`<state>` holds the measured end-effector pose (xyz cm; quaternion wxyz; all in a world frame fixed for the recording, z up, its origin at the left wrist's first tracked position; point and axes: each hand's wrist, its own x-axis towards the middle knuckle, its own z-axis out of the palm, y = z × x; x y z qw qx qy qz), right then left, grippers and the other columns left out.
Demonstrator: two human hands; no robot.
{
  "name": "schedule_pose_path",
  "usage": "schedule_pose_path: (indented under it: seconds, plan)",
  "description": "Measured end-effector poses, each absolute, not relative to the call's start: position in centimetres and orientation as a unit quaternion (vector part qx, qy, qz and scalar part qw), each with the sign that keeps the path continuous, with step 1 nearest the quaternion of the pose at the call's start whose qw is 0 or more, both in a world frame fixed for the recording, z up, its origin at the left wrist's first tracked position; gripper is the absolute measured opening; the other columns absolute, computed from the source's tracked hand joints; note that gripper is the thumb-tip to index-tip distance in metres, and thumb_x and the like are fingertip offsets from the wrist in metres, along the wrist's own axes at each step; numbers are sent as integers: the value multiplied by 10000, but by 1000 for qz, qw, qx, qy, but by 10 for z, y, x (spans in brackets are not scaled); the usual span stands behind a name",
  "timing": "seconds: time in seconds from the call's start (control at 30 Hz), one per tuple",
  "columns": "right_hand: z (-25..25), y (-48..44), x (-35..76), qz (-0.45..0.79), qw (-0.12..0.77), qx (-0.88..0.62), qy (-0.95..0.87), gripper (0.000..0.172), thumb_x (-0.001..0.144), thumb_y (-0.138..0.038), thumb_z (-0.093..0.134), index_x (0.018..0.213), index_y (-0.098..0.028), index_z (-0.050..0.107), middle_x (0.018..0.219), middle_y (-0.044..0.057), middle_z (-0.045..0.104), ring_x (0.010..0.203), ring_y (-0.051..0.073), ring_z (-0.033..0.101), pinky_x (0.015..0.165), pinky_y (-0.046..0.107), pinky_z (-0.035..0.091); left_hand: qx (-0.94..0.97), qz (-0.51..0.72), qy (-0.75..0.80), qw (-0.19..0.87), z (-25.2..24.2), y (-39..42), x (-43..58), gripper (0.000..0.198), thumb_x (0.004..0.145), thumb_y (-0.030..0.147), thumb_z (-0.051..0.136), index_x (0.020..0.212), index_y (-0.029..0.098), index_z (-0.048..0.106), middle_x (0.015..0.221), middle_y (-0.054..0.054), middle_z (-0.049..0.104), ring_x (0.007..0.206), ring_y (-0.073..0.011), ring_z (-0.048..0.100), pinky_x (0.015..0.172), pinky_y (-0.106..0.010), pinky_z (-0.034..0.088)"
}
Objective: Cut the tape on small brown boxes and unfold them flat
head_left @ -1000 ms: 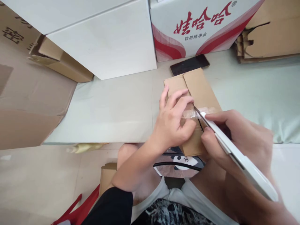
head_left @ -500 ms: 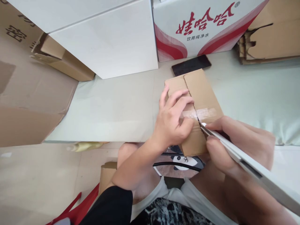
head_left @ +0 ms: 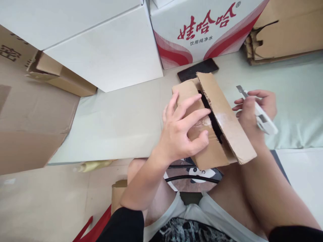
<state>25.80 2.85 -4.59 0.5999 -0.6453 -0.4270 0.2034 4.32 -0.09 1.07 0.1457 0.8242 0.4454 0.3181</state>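
Observation:
A small brown cardboard box (head_left: 185, 90) sits at the bench edge above my knees. Its right flap (head_left: 227, 124) is lifted, and a dark gap runs lengthwise between the flaps. My left hand (head_left: 180, 129) rests on the left flap with its fingers spread, index and middle fingertips at the gap. Clear tape shows on both flaps. To the right of the box, my right hand (head_left: 259, 107) is closed around a white utility knife (head_left: 264, 121). The knife's metal blade points up and left, apart from the box. What lies inside the box is hidden in shadow.
Behind the box a black phone (head_left: 198, 69) lies on the pale green bench cover (head_left: 126, 124). White boxes (head_left: 106, 57), a red-and-white carton (head_left: 199, 43) and folded cardboard (head_left: 290, 37) stand along the back. A large brown carton (head_left: 35, 117) is at left.
The right flap has risen and the gap has opened. My right hand has drawn the knife away from the seam, up and to the right. My left hand stays on the box.

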Motion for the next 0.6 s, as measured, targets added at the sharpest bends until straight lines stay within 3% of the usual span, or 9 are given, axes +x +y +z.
schedule_pose_path:
  seconds: [0.07,0.17,0.23,0.33,0.47,0.6]
  plan:
    - [-62,39,264,189,533,-683,-463,228,803,-327,676,1015,-257,631,793,35,693,657,189,620,661,342,448,828,311,441,152,14,-3,44,240,845,358,630,1065,313,714,1540,-15,538,1570,-418,275,1277,-710,197]
    - [-79,51,284,192,428,-678,-566,313,729,-270,716,1042,-290,715,930,59,755,747,211,625,730,361,455,832,316,428,156,18,-1,41,118,865,345,607,906,287,701,1530,-4,538,1569,-423,267,1276,-710,209]
    - [-89,55,299,184,379,-654,-628,358,694,-234,721,1038,-328,749,1053,72,773,856,251,654,783,384,461,826,327,430,160,19,3,35,129,879,380,605,840,271,662,1511,-21,542,1556,-404,298,1282,-690,226]
    - [-97,56,310,151,353,-649,-657,337,702,-211,690,997,-356,764,1065,80,773,951,306,669,848,443,448,815,360,425,162,16,10,22,203,895,424,586,771,264,586,1423,-51,577,1489,-355,404,1301,-642,246]
    - [-85,44,299,94,382,-685,-614,320,774,-241,653,1061,-342,750,1168,135,726,1136,390,632,953,556,389,776,430,440,138,10,13,11,288,914,494,537,746,261,517,1327,-72,582,1433,-339,447,1318,-651,213]
    - [-62,20,265,156,564,-606,-539,246,848,-365,618,1065,-294,708,1114,133,683,1110,353,644,902,507,466,712,536,448,71,9,14,14,389,987,529,390,736,244,472,1361,-71,493,1459,-331,383,1335,-645,132]
